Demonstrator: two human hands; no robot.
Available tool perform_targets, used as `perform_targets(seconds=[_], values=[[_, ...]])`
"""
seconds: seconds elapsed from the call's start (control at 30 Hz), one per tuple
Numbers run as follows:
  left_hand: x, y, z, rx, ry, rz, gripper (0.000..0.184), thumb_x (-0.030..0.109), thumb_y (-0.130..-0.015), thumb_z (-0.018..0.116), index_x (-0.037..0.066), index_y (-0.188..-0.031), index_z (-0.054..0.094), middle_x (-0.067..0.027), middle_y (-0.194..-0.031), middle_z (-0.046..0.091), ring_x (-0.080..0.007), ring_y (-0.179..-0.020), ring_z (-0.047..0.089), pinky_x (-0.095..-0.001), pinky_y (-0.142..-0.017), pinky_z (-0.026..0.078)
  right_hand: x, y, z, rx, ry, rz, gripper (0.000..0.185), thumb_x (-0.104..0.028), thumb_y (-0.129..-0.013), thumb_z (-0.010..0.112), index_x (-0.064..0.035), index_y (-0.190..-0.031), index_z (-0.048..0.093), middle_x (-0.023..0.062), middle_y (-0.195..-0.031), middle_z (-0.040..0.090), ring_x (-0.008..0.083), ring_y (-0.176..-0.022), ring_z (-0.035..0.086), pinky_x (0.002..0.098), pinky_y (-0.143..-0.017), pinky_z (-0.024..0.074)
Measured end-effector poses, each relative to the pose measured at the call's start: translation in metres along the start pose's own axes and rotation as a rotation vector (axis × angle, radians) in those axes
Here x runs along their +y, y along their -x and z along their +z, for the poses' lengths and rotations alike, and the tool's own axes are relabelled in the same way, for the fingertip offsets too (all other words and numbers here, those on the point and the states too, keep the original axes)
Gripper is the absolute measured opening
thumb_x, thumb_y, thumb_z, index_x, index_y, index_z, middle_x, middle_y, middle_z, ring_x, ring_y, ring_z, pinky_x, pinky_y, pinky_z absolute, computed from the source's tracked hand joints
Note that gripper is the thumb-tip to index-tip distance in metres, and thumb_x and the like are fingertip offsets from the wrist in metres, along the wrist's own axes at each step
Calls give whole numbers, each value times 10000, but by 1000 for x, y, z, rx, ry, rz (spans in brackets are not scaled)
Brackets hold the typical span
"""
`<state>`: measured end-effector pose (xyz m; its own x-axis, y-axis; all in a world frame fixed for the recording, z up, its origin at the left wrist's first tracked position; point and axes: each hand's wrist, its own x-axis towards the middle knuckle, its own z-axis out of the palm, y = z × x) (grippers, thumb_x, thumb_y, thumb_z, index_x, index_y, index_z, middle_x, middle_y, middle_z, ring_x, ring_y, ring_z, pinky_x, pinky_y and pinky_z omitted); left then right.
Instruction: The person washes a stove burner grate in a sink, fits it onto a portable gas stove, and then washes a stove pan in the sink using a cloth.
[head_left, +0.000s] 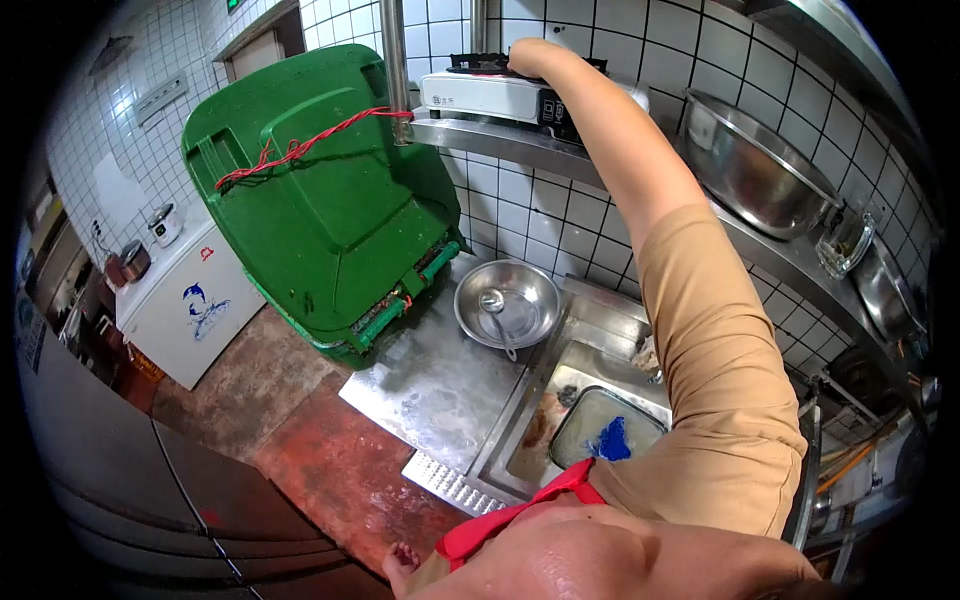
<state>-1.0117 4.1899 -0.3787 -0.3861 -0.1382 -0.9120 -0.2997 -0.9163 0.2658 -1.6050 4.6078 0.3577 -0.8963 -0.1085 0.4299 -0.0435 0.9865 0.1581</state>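
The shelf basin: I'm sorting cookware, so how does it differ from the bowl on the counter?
The shelf basin looks larger and deeper; the counter bowl looks smaller and shallower. The counter bowl holds a ladle, its inside open to view; the shelf basin mostly shows its outer wall. Both are round, shiny metal.

Item: right hand, far; fingers hidden from us. Item: left hand, near left; too small for us to read its grip. Item: stove; lettering illegible. Item: tray; partly hidden behind sleeve.
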Motion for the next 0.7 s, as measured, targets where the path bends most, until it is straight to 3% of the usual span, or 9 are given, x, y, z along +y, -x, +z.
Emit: perform_targets(seconds=[0.03,0.13,0.23,0.27,0.33,0.57,0.67,0.7], values=[[0,2,2,18,6,7,184,243,-832,524,126,-693,555,19,-612,570,-132,-549,540,-295,-491,400,0,-5,2,-1,-10,41,328,-329,-853,544,-49,-976,660,184,-1001,625,359,-950,582,435,-806,454],[0,3,3,53,54,3,191,243,-841,506,123,-698,548,15,-614,563,-131,-545,528,-289,-485,394,-3,-5,-3,-119,-53,83,316,-86,-810,442,-83,-1063,631,152,-1127,595,316,-1020,579,478,-861,374],[1,8,2,-79,-9,32,208,255,-856,480,123,-708,540,19,-614,552,-129,-546,521,-276,-482,389,-4,3,-5,-86,-40,86,315,-93,-816,441,-86,-1072,624,144,-1158,580,322,-1049,561,478,-878,362],[1,12,-1,-148,-53,48,214,261,-862,471,123,-711,537,22,-613,548,-128,-548,519,-271,-481,387,-2,2,-4,-50,-27,71,292,-176,-830,473,-77,-1055,631,150,-1124,591,335,-1031,563,470,-861,393],[1,22,6,-45,-1,45,225,272,-866,463,123,-713,533,22,-613,543,-130,-540,510,-268,-470,376,7,-5,5,20,-1,43,343,-342,-858,537,-60,-1020,644,163,-1058,614,359,-995,567,454,-828,454],[7,41,29,114,7,-8,241,282,-868,454,128,-699,527,18,-582,530,-150,-507,482,-303,-442,344,9,-8,5,-3,-23,12,326,-324,-859,535,-55,-1002,652,166,-1047,615,358,-962,578,442,-807,461],[5,5,5,-111,-88,-7,245,277,-862,459,124,-684,527,10,-565,524,-167,-504,486,-314,-446,346,10,-18,10,-32,14,-10,323,-312,-853,540,-45,-997,651,173,-1039,616,359,-945,585,436,-800,462],[7,13,12,-45,-78,-22,246,277,-858,464,120,-679,526,3,-562,522,-171,-499,479,-317,-443,344,10,-17,10,-27,9,-15,316,-301,-851,538,-43,-995,651,174,-1039,616,361,-947,584,435,-803,461]])
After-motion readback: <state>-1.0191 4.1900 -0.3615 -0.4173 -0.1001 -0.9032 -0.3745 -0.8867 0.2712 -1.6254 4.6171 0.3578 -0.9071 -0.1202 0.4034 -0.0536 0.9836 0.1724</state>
